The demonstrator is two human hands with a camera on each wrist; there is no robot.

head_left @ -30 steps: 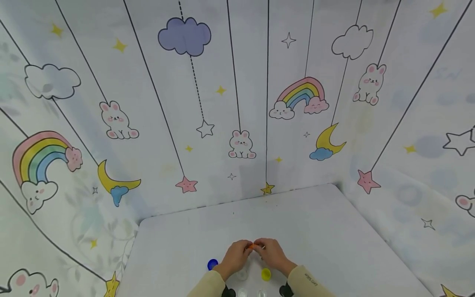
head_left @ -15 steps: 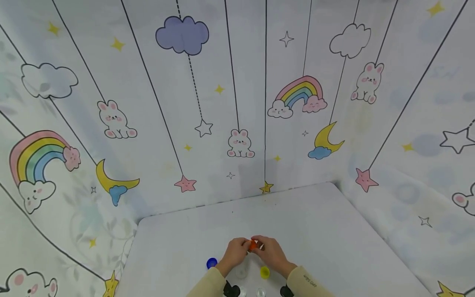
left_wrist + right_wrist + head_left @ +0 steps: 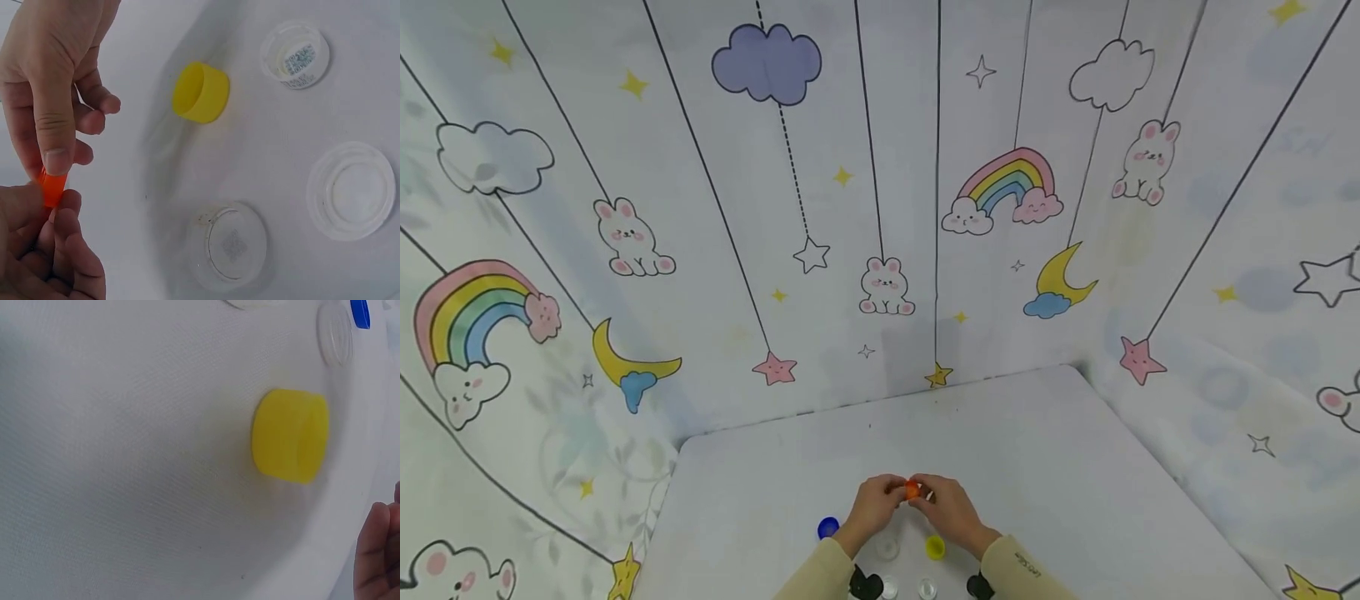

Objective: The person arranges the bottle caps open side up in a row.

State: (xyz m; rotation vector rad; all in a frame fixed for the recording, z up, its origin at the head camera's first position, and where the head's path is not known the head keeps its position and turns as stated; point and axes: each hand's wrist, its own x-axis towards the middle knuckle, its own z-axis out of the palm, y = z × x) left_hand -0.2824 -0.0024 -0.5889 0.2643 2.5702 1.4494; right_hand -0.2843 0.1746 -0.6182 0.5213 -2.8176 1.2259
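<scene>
Both hands meet above the white table at a small orange cap (image 3: 912, 490). My left hand (image 3: 872, 504) pinches its left side between thumb and fingers. From the other side, my right hand (image 3: 949, 510) grips it as well. In the left wrist view the orange cap (image 3: 55, 186) is partly covered by the fingertips of both hands, the right hand (image 3: 53, 75) above and the left hand (image 3: 44, 250) below. Only part of the right hand (image 3: 378, 556) shows at the edge of the right wrist view, where the cap is out of sight.
A yellow cap (image 3: 935, 547) lies near the right wrist, its opening showing in the left wrist view. A blue cap (image 3: 828, 528) sits beside the left wrist. Between the forearms are three clear or whitish lids, the largest one (image 3: 234, 244) closest to the hands.
The orange cap was mostly hidden between the fingertips; it has been turned and more of it shows now. Both hands keep hold, shifting only slightly. The caps and lids on the table stay put.
</scene>
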